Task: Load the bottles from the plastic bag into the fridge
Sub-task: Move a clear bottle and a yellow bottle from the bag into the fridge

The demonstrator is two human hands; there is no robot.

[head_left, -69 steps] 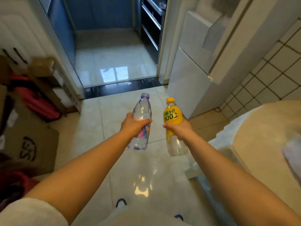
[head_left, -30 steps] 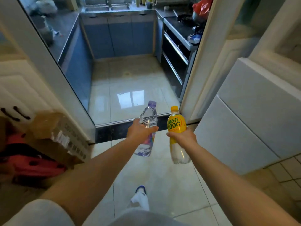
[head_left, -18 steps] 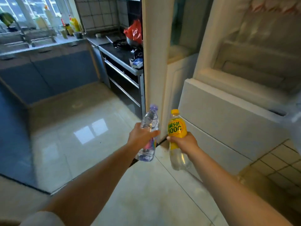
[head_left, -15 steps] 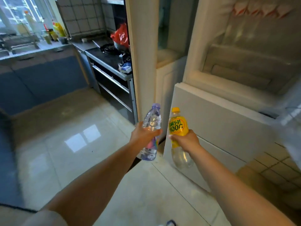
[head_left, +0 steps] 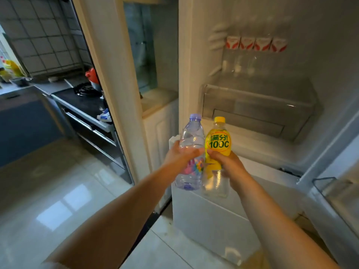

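Clear plastic w/ a purple cap: that was the water bottle, gripped round its middle by my left hand. My right hand was wrapped round the yellow-label bottle, yellow cap up. Both were upright, side by side & touching, held in front of the open fridge, below its clear drawer. Red-white cartons sat on a shelf further up.
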